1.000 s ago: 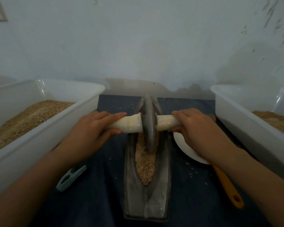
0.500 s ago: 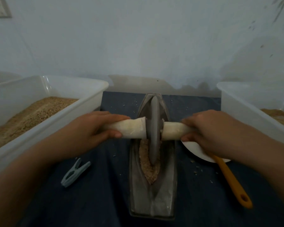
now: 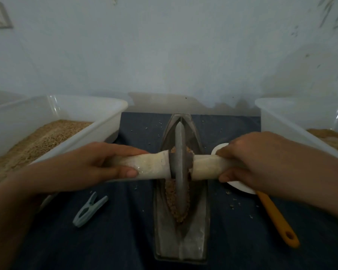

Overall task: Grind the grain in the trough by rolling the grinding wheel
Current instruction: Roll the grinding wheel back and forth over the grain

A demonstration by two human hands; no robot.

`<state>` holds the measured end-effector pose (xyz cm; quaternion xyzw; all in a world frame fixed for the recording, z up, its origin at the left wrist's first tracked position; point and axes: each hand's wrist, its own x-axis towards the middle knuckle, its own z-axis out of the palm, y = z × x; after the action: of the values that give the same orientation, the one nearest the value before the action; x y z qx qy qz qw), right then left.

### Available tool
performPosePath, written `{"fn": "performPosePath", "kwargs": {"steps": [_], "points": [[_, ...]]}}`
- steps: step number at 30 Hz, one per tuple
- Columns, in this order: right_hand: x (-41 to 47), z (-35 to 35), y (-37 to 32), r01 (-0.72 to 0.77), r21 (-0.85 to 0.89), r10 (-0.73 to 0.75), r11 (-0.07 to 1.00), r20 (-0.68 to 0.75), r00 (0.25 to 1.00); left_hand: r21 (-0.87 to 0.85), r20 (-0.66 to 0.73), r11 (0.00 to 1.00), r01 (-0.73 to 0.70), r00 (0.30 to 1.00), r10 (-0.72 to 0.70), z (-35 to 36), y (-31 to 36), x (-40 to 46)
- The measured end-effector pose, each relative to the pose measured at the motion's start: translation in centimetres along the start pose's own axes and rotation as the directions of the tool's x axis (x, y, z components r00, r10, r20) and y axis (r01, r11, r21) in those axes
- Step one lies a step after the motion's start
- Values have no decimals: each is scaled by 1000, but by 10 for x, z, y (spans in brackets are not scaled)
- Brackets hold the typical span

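Boat-shaped metal trough (image 3: 180, 236) at the centre of the dark blue cloth (image 3: 125, 240), long axis running 12 to 6 o'clock. Grinding wheel (image 3: 179, 162) upright on edge in the groove, set in the far half of the trough. Brown grain (image 3: 175, 199) packed along the groove on both sides of the wheel, reaching toward 6 o'clock of it, with a little heaped against the disc at 12 o'clock.

Pale wooden axle handle (image 3: 144, 166) through the wheel's hub, lying crosswise from 9 to 3 o'clock. Left hand (image 3: 90, 164) wrapped round the 9 o'clock end, fingers over the top, thumb pressed underneath. Right hand (image 3: 261, 162) clamped round the 3 o'clock end likewise, fingers curled over. Wheel midway between the two grips, clear of both hands.

At 9 o'clock, a white plastic tub (image 3: 98, 121) holding tan grain. At 3 o'clock, a second white tub (image 3: 285, 123), also with grain inside. Grey-green clothes peg (image 3: 89, 211) on the cloth at 8 o'clock of the trough. Orange-handled scoop (image 3: 275, 219) at 4 o'clock, its white bowl partly hidden under the right hand. Loose grains scattered on the cloth around the trough.
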<state>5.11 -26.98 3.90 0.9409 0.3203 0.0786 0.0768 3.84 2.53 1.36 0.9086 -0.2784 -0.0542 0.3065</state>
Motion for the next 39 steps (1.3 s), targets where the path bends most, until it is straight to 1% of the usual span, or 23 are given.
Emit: {"fn": "performPosePath", "kwargs": {"steps": [1, 3, 5, 7, 8, 10, 13, 16, 18, 20, 21, 22, 23, 24, 26, 28, 29, 31, 33, 34, 36, 37, 39], "points": [[-1, -1, -1, -1, 6, 1, 1000, -5, 1000, 0, -4, 1000, 0, 1000, 0, 0, 0, 0], [4, 5, 3, -32, 42, 34, 999, -40, 999, 43, -107, 999, 11, 994, -7, 4, -1, 4], [16, 18, 7, -107, 91, 115, 990, -91, 989, 182, -253, 983, 35, 967, 13, 12, -3, 13], [26, 32, 11, -152, 85, 164, 985, -169, 972, 366, -376, 928, 71, 923, 77, 24, -7, 23], [29, 38, 12, -164, 77, 177, 983, -214, 961, 433, -416, 897, 91, 903, 108, 28, -9, 27], [29, 43, 12, -173, 65, 184, 983, -268, 946, 454, -441, 884, 110, 890, 115, 31, -12, 31], [26, 40, 12, -126, 44, 132, 991, -220, 966, 338, -393, 939, 66, 916, 77, 24, -9, 26], [19, 23, 10, -81, 38, 84, 996, -80, 993, 188, -258, 982, 25, 966, 25, 14, -4, 14], [10, 11, 8, -30, 31, 32, 999, -47, 998, 117, -146, 993, -7, 989, 24, 6, 1, 5], [0, 2, 4, -5, 64, 6, 998, -16, 1000, 86, -42, 996, 8, 999, -5, 0, 4, 0], [-2, -1, 3, -6, 85, 7, 996, -13, 1000, 78, -13, 997, 18, 1000, -17, -2, 4, 0], [0, -1, 3, -9, 106, 12, 994, -25, 1000, 74, -15, 997, 22, 1000, -21, -1, 4, 0], [2, 2, 5, -18, 113, 24, 993, -47, 999, 80, -52, 997, 22, 998, -18, 1, 3, 2], [7, 8, 6, -36, 104, 44, 994, -75, 996, 106, -120, 994, 25, 993, -13, 5, 2, 6], [19, 23, 8, -86, 64, 94, 994, -142, 985, 232, -284, 971, 55, 959, 13, 16, -2, 14], [28, 37, 11, -129, 55, 138, 990, -223, 965, 397, -405, 914, 84, 910, 92, 28, -6, 24], [30, 41, 12, -145, 54, 154, 988, -253, 955, 458, -430, 884, 94, 894, 127, 32, -7, 28], [30, 44, 15, -155, 58, 165, 986, -255, 953, 504, -435, 858, 98, 887, 154, 34, -8, 31], [28, 41, 16, -123, 50, 131, 991, -228, 965, 448, -415, 890, 81, 901, 126, 29, -6, 28], [26, 37, 15, -103, 36, 108, 994, -208, 972, 370, -382, 926, 70, 920, 83, 25, -4, 25], [19, 25, 10, -66, 19, 68, 998, -134, 989, 167, -233, 984, 54, 972, -13, 14, -4, 15], [14, 18, 8, -46, 17, 47, 999, -95, 994, 92, -146, 995, 46, 989, -32, 8, -3, 11], [4, 6, 2, -5, 21, 6, 1000, -56, 998, 20, -4, 999, 30, 1000, -30, -1, -1, 3]]}}
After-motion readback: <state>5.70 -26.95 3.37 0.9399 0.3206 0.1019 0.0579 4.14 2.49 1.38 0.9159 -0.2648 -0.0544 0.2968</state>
